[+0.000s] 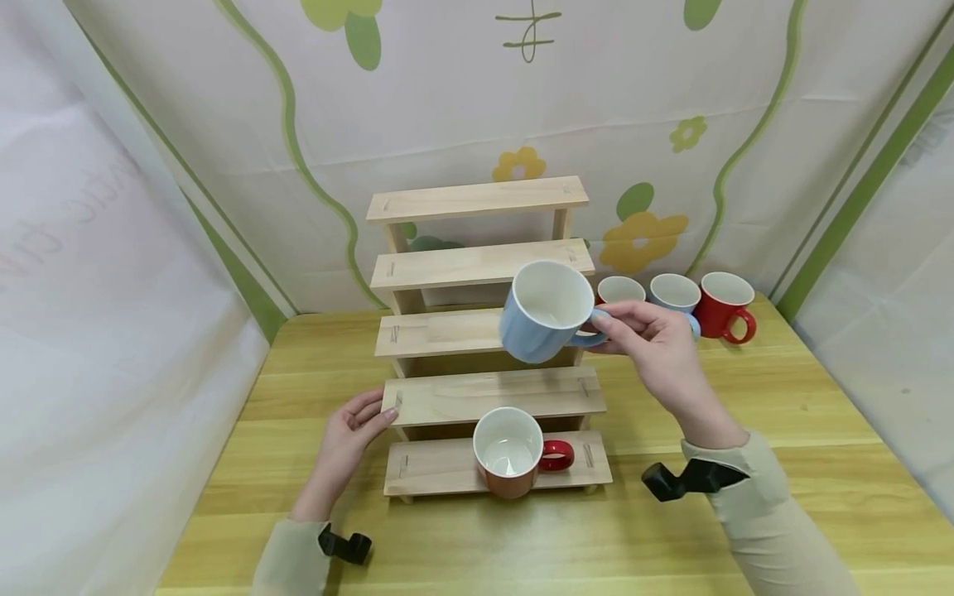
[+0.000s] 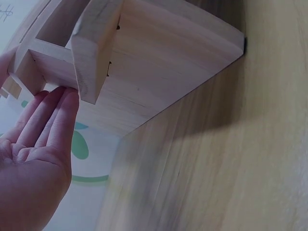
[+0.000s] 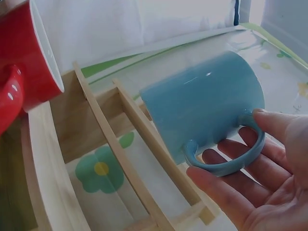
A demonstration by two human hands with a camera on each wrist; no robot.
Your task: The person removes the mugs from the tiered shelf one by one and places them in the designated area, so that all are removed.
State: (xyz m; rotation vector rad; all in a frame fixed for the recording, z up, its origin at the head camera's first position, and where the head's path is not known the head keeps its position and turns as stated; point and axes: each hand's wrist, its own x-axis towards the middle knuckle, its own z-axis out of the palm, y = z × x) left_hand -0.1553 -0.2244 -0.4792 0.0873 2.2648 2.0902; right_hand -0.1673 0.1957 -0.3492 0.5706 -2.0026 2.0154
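My right hand (image 1: 659,348) holds a light blue mug (image 3: 207,101) by its handle (image 3: 231,166), thumb on top and fingers beneath. In the head view the mug (image 1: 542,310) is tilted in the air, in front of the middle boards of a stepped wooden rack (image 1: 492,397). My left hand (image 1: 354,434) grips the left end of the second-lowest board. In the left wrist view the thumb lies on one side and the fingers (image 2: 55,113) on the other. A red mug (image 1: 509,451) stands on the lowest board, its handle pointing right.
Behind the right hand, a red mug (image 1: 725,305), a blue mug (image 1: 674,291) and a partly hidden mug (image 1: 621,290) stand at the table's back. A flower-printed cloth (image 1: 447,99) hangs behind the rack, and white cloth walls (image 1: 112,273) flank the wooden table (image 1: 298,356).
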